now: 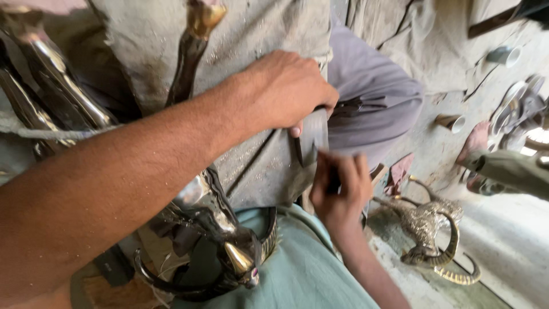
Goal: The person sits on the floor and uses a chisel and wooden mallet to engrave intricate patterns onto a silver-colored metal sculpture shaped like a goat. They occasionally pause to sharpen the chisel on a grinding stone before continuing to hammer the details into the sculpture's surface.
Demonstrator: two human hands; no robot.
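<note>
One head-worn camera looks steeply down, close over the lap.

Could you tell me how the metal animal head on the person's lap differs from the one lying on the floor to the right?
The lap head is mostly dark, smooth and shiny, with a plain golden pointed tip; the floor head is brassy all over and finely textured. The lap head lies on green cloth close to the right hand; the floor head lies on the bare ground, touched by no hand. Both are metal and have curved, ridged horns.
</note>
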